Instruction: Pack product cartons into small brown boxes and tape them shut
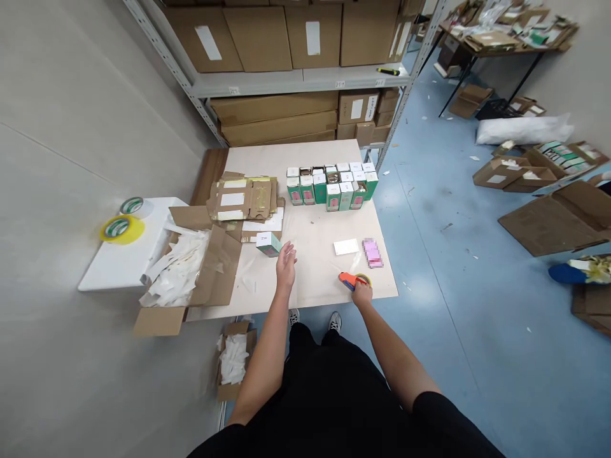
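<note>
My left hand [286,266] is raised over the table with its fingers stretched out, right beside a small green and white box [268,244]. Whether the fingertips touch that box I cannot tell. My right hand [361,293] is closed around an orange and blue tape dispenser [351,280] with a yellow-edged roll, low over the table's front right. Just beyond it lie a white card or flat box [346,247] and a pink patterned item [373,253], which is blurred. Several green and white boxes [333,197] stand in rows at the back right, some with open tops.
An open carton [217,270] full of white paper stands at the table's left. Flattened cardboard [245,200] lies behind the small box. Tape rolls [122,229] rest on a white surface at far left. A shelf [300,81] with cartons rises behind the table [315,273].
</note>
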`<state>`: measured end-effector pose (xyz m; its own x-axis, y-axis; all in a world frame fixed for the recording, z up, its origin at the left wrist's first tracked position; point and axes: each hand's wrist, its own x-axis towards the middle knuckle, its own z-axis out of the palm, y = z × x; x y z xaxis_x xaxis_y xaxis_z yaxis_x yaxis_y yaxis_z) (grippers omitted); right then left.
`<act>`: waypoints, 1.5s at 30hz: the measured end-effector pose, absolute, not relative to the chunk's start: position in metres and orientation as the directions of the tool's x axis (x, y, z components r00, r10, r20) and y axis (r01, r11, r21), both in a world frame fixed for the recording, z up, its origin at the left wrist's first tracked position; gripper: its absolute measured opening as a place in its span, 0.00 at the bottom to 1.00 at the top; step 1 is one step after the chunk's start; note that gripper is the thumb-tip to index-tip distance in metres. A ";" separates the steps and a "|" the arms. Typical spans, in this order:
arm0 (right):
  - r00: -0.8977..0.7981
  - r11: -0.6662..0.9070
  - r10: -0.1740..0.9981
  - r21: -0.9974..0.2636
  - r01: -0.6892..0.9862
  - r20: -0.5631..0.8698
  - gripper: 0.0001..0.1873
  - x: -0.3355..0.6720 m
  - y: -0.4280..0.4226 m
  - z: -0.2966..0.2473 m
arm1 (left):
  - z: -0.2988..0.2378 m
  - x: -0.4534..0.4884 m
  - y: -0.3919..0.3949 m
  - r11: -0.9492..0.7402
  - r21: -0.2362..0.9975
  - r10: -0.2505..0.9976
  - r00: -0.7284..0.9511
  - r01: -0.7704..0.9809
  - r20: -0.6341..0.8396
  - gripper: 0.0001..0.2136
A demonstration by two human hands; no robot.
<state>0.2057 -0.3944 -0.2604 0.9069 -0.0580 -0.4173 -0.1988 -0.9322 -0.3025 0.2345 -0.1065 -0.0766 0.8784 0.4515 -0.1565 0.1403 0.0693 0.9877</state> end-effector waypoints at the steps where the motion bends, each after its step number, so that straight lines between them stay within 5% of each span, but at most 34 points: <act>1: 0.902 -0.920 -0.069 -0.323 -0.223 -0.426 0.18 0.207 -0.395 -0.256 | -0.073 0.236 -0.106 0.067 0.989 0.451 0.880 0.134 -0.150 0.26; 7: 0.955 -0.838 -0.074 -0.501 -0.217 -0.289 0.26 0.224 -0.375 -0.219 | -0.055 0.246 -0.098 0.072 0.994 0.454 0.884 0.086 -0.109 0.26; 11: 0.995 -0.697 0.028 -0.716 -0.048 -0.094 0.30 0.246 -0.344 -0.197 | -0.044 0.247 -0.088 0.088 0.995 0.453 0.888 0.047 -0.082 0.27; 15: 0.992 -0.590 0.114 -0.800 0.109 0.052 0.31 0.274 -0.300 -0.172 | -0.030 0.239 -0.063 0.082 0.997 0.458 0.888 -0.006 -0.032 0.27; 36: 0.882 -0.474 0.373 -0.758 0.448 0.287 0.30 0.415 0.024 -0.079 | -0.040 0.319 0.229 0.082 0.995 0.595 0.804 -0.061 0.000 0.25; 45: 0.929 -0.600 0.331 -0.722 0.344 0.167 0.32 0.474 0.093 -0.119 | -0.107 0.417 0.325 0.215 0.967 0.608 0.756 0.137 -0.242 0.17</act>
<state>0.4735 0.0932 -0.1195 0.9285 0.3315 0.1673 0.3443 -0.5999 -0.7222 0.4170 0.3247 -0.1074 0.7560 0.6083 -0.2418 0.1366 0.2146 0.9671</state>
